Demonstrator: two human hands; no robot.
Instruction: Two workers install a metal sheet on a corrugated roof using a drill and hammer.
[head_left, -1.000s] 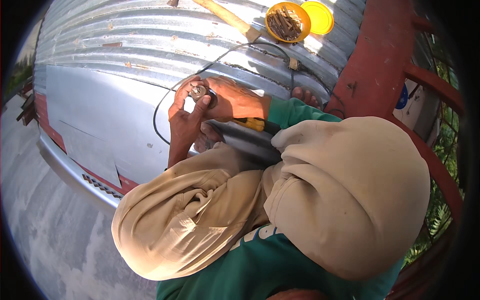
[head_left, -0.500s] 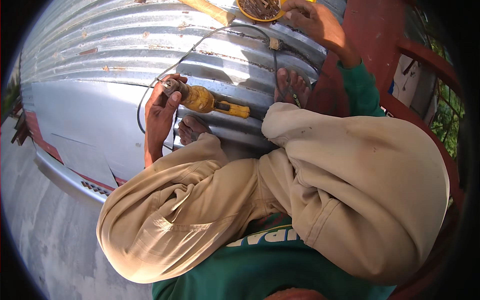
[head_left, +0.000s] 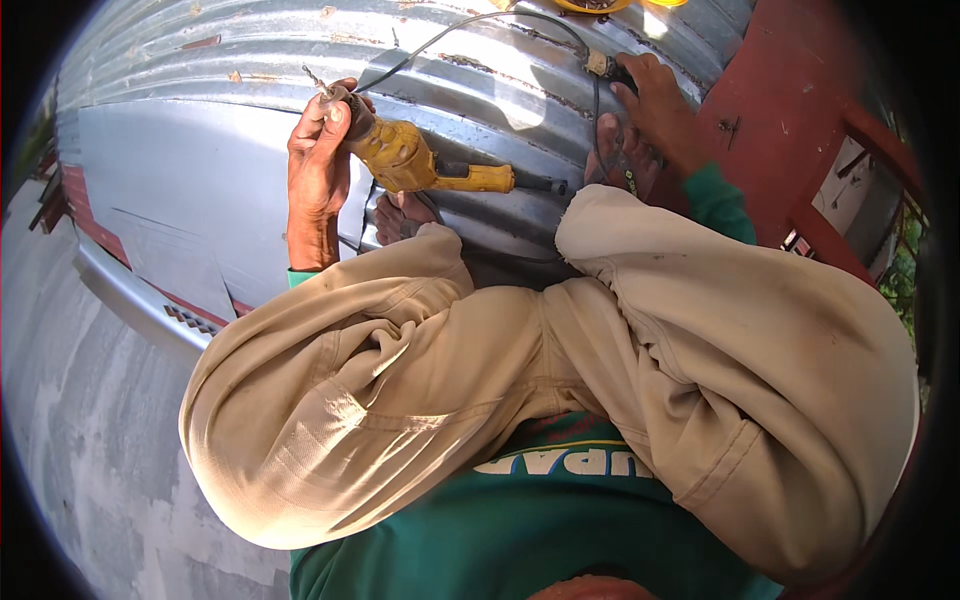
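Observation:
My left hand [head_left: 318,150] is wrapped around the chuck end of a yellow power drill [head_left: 395,155]. A thin drill bit [head_left: 313,76] sticks out past the fingers, and the drill's handle points right. Its cord disappears under my legs. At the upper right, my right hand [head_left: 660,110] is closed around a dark plug [head_left: 622,74], beside a tan cord connector [head_left: 598,63]. From that connector a grey cord [head_left: 450,32] arcs left across the roofing toward the drill. My right foot [head_left: 618,145] rests just below the right hand.
I sit over corrugated metal roofing [head_left: 200,75], with a flat grey sheet [head_left: 190,150] on the left. A yellow container [head_left: 590,4] is cut off at the top edge. Red-painted metal [head_left: 760,110] borders the right, and grey concrete [head_left: 90,400] lies lower left.
My right hand has come down from the yellow container to the cord connector. My left hand has turned the drill so its bit points up-left. The view has shifted, moving the container toward the top edge.

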